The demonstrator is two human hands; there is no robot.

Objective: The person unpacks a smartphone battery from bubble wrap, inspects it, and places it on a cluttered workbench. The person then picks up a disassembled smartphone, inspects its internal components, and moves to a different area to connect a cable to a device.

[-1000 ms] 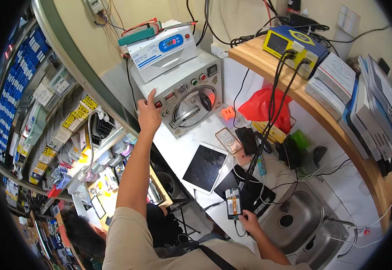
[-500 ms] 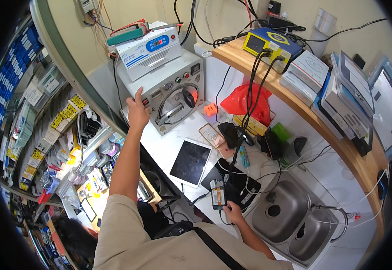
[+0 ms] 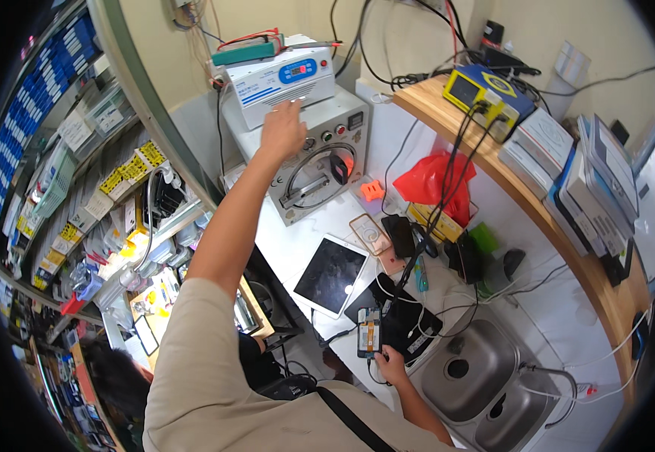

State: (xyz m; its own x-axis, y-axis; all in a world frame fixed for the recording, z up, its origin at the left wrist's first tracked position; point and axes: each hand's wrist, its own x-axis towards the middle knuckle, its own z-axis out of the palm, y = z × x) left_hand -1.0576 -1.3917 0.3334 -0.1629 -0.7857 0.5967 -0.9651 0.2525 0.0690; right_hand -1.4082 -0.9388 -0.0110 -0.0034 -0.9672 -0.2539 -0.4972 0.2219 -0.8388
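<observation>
My left arm stretches forward over the bench. My left hand [image 3: 284, 131] is at the top front edge of a grey metal machine [image 3: 317, 197] with a round door, fingers stretched toward the white box unit [image 3: 281, 84] on top of it. Nothing can be made out in that hand, and its fingertips partly overlap the white unit. Low over the bench, my right hand [image 3: 392, 364] grips the bottom end of an opened smartphone [image 3: 370, 333], its battery and orange flex strip exposed. A dark cable [image 3: 371, 371] hangs from the phone's lower end.
Beyond the phone lie a white tablet [image 3: 333, 274], a black panel [image 3: 410, 331] and a phone case [image 3: 370, 234]. A steel double sink [image 3: 469, 371] is at the right, under a curved wooden shelf [image 3: 553, 192]. Loose cables hang there. A parts rack [image 3: 79, 203] stands left.
My left hand has moved right along the grey machine, from its left corner to below the white unit. The view has shifted slightly. My right hand keeps hold of the smartphone.
</observation>
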